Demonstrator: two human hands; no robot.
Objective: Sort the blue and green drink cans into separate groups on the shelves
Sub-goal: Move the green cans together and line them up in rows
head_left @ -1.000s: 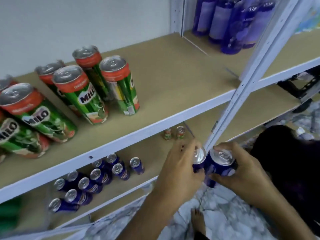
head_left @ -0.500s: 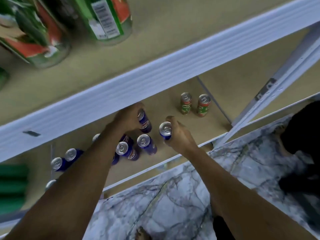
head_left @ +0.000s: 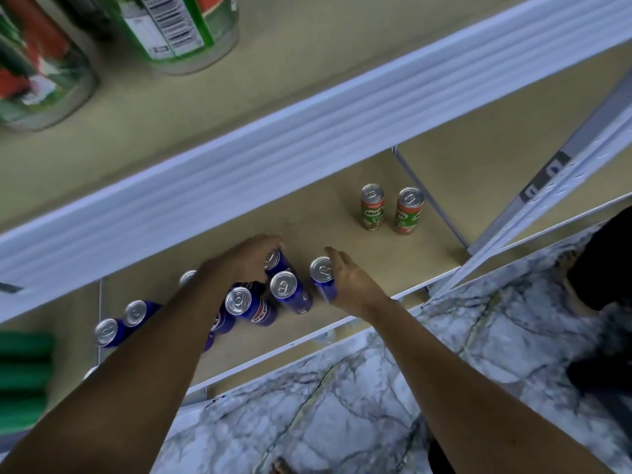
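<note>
On the lower shelf (head_left: 342, 234) stands a cluster of several blue cans (head_left: 290, 292). My left hand (head_left: 239, 261) grips one blue can (head_left: 275, 260) at the back of the cluster. My right hand (head_left: 349, 285) curls round another blue can (head_left: 321, 273) on the cluster's right side, standing on the shelf. Two green Milo cans (head_left: 372, 208) stand upright together farther right on the same shelf. More green cans (head_left: 178, 25) stand on the upper shelf, seen from close by.
The white front rail of the upper shelf (head_left: 273, 148) runs diagonally just above my hands. A grey upright post (head_left: 554, 172) stands at the right. The marble floor (head_left: 342, 405) lies below, and green items (head_left: 20, 378) sit at the left edge.
Both hands carried blue cans from beside the post down into the lower shelf. Since half a second ago they have lowered the cans onto the shelf at the cluster.
</note>
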